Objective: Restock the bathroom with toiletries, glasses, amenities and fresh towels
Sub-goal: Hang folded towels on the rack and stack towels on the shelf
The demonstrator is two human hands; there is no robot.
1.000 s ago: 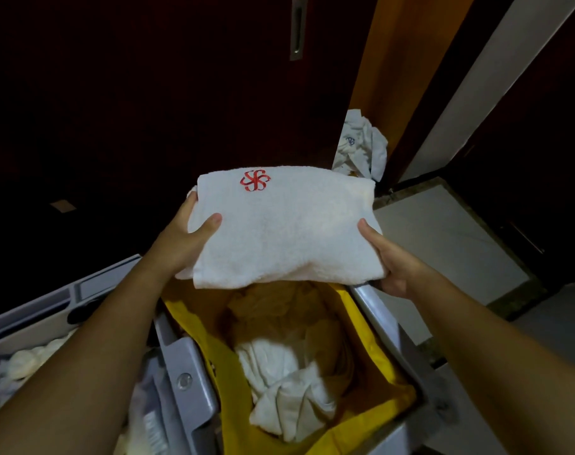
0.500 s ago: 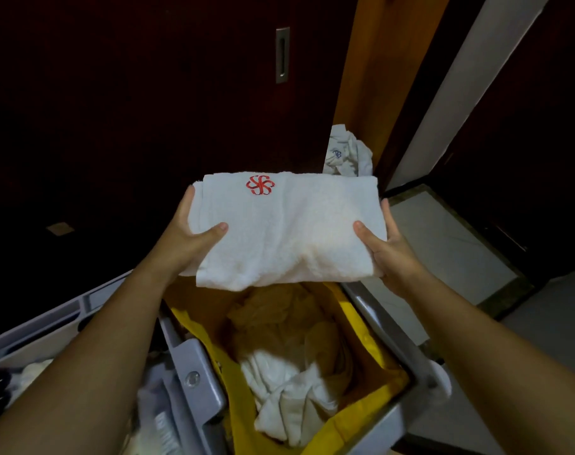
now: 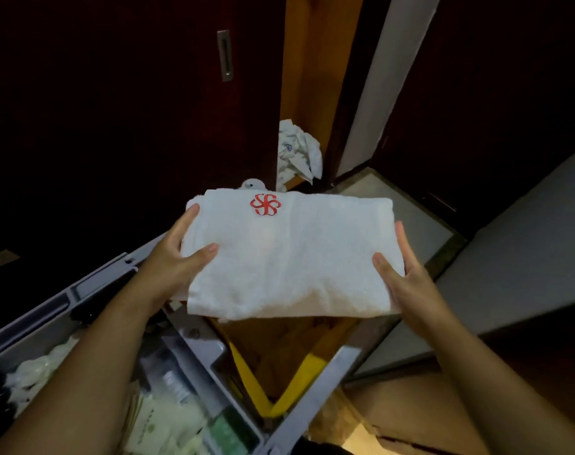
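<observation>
Over cart (image 3: pixel 305 402), towel (image 3: pixel 289 257) seemingly lifted farther

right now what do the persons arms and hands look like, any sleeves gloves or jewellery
Both forearms are bare right to the bottom of the frame, with no sleeve in view. The left hand and the right hand wear no gloves. No ring shows on the fingers that can be seen, and no watch or bracelet shows at either wrist. The nails look short and unpainted.

Head-worn camera looks steeply down, close over the cart (image 3: pixel 194 353).
</observation>
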